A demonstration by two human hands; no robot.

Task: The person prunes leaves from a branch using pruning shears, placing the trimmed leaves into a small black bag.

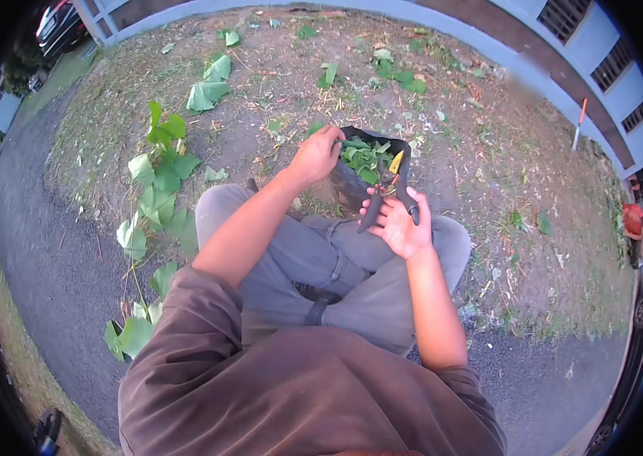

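Observation:
My left hand is at the left rim of a black bag, its fingers closed. A short green stem sticks out from the fingertips over the bag's mouth. Cut green leaf pieces fill the bag, which stands in front of my crossed legs. In my right hand, palm up, lie pruning shears with dark handles and a yellow blade. Their handles are spread apart between my fingers and thumb, and the blade points up across the bag's right side.
A leafy vine stretches along the ground at my left. Large loose leaves lie farther ahead, with more leaves toward the wall. An orange-and-white stick stands at the right. Paved asphalt runs along the left.

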